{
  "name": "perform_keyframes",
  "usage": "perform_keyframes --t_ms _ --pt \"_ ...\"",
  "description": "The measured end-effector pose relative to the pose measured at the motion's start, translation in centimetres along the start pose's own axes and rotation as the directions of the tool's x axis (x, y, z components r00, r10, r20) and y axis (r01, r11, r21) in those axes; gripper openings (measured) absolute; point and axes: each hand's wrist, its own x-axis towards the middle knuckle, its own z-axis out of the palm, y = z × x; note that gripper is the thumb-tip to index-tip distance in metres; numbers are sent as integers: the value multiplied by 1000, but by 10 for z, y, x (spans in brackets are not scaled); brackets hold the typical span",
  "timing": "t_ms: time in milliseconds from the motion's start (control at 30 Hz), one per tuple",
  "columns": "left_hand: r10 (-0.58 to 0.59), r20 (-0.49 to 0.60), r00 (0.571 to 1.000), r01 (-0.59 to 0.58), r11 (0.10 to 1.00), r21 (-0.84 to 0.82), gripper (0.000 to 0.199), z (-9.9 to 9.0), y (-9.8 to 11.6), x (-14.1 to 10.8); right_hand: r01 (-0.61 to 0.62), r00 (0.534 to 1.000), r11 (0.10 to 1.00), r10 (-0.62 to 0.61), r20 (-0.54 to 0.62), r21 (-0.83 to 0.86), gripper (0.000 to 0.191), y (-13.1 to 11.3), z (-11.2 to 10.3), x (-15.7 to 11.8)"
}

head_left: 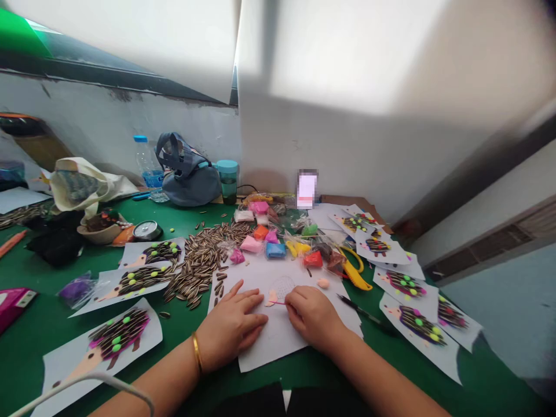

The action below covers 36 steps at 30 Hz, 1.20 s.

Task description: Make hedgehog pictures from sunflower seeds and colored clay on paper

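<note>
A white sheet of paper (260,362) lies in front of me with a dotted outline drawing (285,284) on it. A small patch of peach modelling clay (271,297) is stuck at the drawing's left end. My left hand (234,321) rests flat on the paper left of the drawing, fingers spread and holding nothing. My right hand (310,313) is closed in a pinch at the drawing's lower edge. From its fingertips a thin pink strand (278,302), seemingly clay, runs left to the peach patch. A lump of peach clay (322,283) sits just beyond the right hand.
Striped sunflower seeds (197,263) are heaped to the left. Bagged coloured clay (275,250) lies behind the drawing, with a yellow-handled cutter (357,275) and black pen (365,310) rightward. Finished hedgehog pictures (117,336) flank both sides. A lit phone (306,190) leans on the wall.
</note>
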Motion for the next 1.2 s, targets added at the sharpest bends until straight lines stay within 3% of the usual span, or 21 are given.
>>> perform_keyframes --t_ms 133,267,400,567,700,867,933,1067,1200 --pt "9 -12 1000 -9 1000 3 23 2 -1 1 40 998 999 -40 38 15 14 0 0 -4" --pt "17 -24 1000 -17 1000 0 22 3 -2 1 121 992 989 -117 49 -87 12 -6 9 0" --pt "15 -29 999 -15 1000 -3 21 2 -2 1 118 993 980 -117 16 -161 10 -13 16 5" --pt "7 -28 1000 -7 1000 2 22 3 -2 0 109 994 991 -108 15 -81 9 -13 16 3" --pt "12 -34 999 -12 1000 -17 22 5 -4 -1 -24 999 999 25 -29 47 15 3 5 0" --pt "20 -31 999 -21 999 -40 20 6 -7 0 -256 964 962 261 -48 90 13 25 -6 -3" --pt "1 -3 1000 -1 999 -47 22 6 -8 2 -288 956 954 291 -25 80 12 26 -6 -4" --pt "-44 57 997 45 999 -16 46 6 -8 5 -328 945 944 328 -2 46 13 23 -5 -2" --pt "-45 106 993 44 999 3 45 3 -7 8 -347 938 937 346 30 33 13 22 -7 -3"
